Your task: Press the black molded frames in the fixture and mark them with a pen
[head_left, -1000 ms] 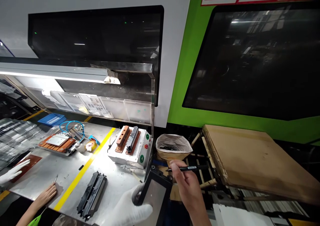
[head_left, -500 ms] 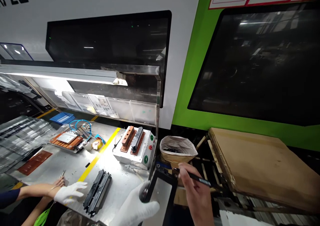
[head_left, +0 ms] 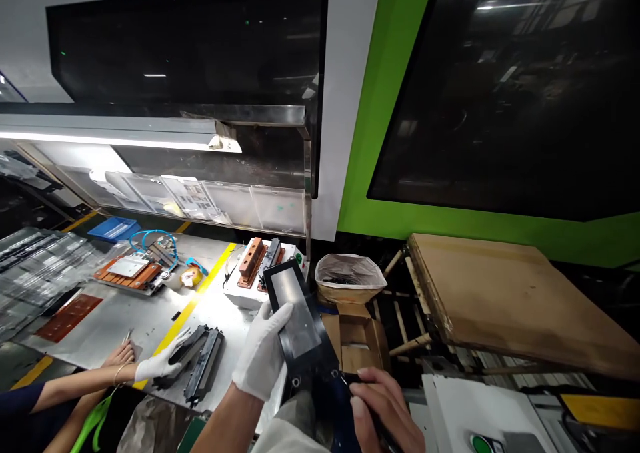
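My left hand (head_left: pixel 263 356), in a white glove, grips a flat black rectangular plastic panel (head_left: pixel 299 319) by its left edge and holds it up, tilted away from me. My bare right hand (head_left: pixel 387 413) is closed round a thin black pen-like tool (head_left: pixel 350 378) whose tip sits at the panel's near end. Both hands hover over the right end of a steel worktable (head_left: pixel 125 323).
A co-worker's gloved hand (head_left: pixel 159 363) touches black parts (head_left: pixel 200 366) on the table. A white fixture box with copper blocks (head_left: pixel 250 273), a lined bin (head_left: pixel 347 279), an open carton (head_left: pixel 357 343) and a slanted cardboard sheet (head_left: pixel 505 299) surround me. A green machine (head_left: pixel 385 106) stands behind.
My left hand lifted the panel and stood it more upright. My right hand dropped with the tool to the panel's near end. The co-worker's gloved hand reached the black parts.
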A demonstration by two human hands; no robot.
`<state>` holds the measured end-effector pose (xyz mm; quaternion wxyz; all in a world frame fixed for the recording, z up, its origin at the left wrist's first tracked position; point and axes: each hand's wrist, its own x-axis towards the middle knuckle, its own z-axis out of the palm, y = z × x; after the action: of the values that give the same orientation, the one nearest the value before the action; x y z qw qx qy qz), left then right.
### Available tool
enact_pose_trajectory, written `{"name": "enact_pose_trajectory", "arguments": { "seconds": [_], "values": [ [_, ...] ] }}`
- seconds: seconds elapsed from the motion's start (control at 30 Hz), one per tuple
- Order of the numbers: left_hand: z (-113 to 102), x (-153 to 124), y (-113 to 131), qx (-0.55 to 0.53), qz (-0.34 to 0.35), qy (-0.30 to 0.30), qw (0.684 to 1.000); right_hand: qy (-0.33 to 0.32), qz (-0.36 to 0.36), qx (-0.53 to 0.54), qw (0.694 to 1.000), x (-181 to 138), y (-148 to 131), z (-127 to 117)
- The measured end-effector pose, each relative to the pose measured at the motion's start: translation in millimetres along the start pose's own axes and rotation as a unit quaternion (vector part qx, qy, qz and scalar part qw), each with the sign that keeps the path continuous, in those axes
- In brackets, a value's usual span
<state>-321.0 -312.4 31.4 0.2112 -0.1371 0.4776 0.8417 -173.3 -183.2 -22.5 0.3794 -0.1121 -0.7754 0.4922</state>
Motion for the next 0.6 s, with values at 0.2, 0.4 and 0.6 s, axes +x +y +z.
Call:
{"name": "enact_pose_trajectory", "arguments": {
  "seconds": [0.2, 0.4, 0.6],
  "values": [
    [-1, -1, -2, 0.002, 0.006, -0.013, 1.000, -0.036, -0.017, 0.002, 0.999, 3, 1, -3],
    [2, -2, -1, -0.017, 0.018, 0.020, 0.999, -0.048, -0.077, 0.001, 0.996, -2, 3, 2],
    [5, -8, -1, -0.045, 0.020, 0.016, 0.999, -0.111, -0.138, -0.017, 0.984, -7, -2, 22]
  ]
}}
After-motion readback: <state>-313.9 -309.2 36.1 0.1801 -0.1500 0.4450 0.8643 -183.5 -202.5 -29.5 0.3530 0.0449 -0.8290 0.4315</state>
